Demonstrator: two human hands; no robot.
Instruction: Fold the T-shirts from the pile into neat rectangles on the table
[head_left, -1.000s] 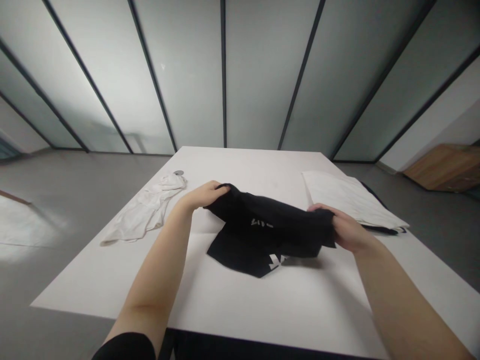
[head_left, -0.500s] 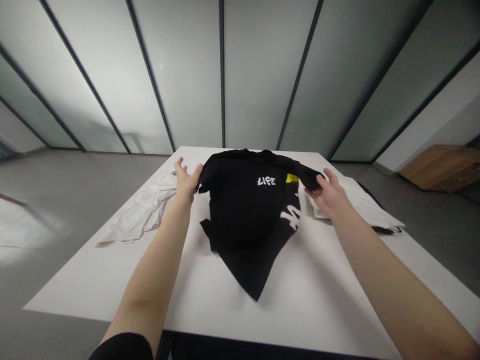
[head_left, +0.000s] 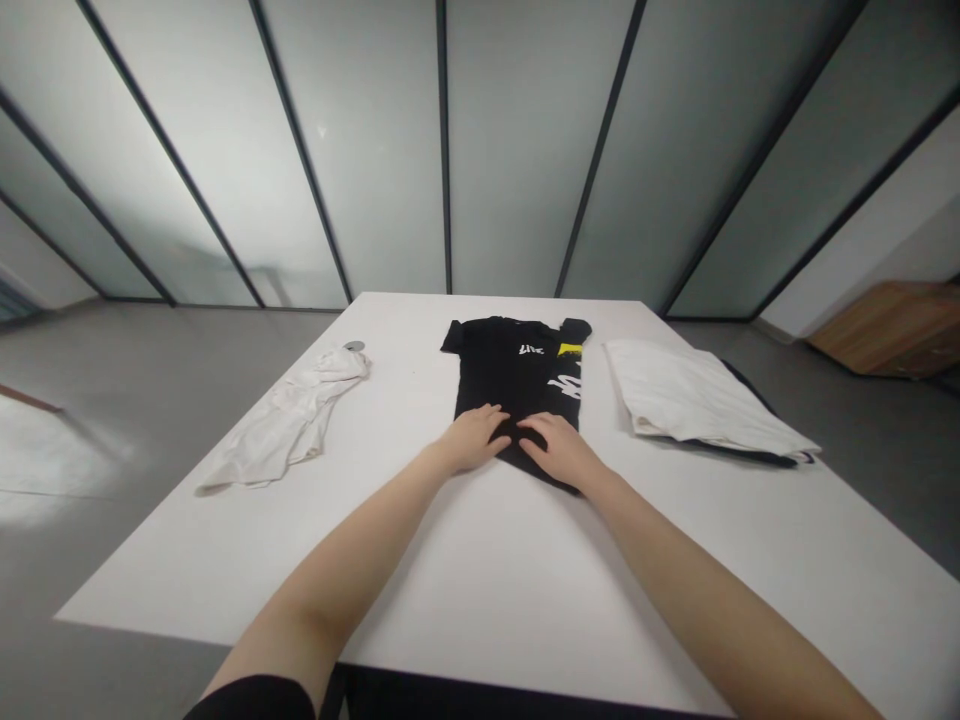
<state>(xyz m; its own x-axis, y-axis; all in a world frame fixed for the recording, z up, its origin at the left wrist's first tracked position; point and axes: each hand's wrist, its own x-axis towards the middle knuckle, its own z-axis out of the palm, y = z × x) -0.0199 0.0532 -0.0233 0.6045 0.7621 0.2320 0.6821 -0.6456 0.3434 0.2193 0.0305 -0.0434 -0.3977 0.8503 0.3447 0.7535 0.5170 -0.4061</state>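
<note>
A black T-shirt [head_left: 499,365] lies on the white table, its collar toward the far edge and both short sleeves out to the sides. White lettering and a yellow patch show on its front. My left hand [head_left: 474,438] rests on the lower left part of the shirt, fingers stretched over the cloth. Close beside it, my right hand [head_left: 559,448] lies on the lower right part, its fingers also extended. Neither hand grips the fabric. Below the right hand, a corner of the hem slants toward me; my hands cover part of the lower shirt.
A crumpled white garment [head_left: 289,420] lies on the left of the white table [head_left: 450,570], with a small grey round thing [head_left: 354,346] at its far end. At right is a stack of folded white and dark clothes [head_left: 697,395]. Frosted glass panels [head_left: 517,150] stand behind.
The black T-shirt, held up by its sleeves before, now lies on the table. Both hands have let go of the sleeves and moved inward and toward me onto its lower part.
</note>
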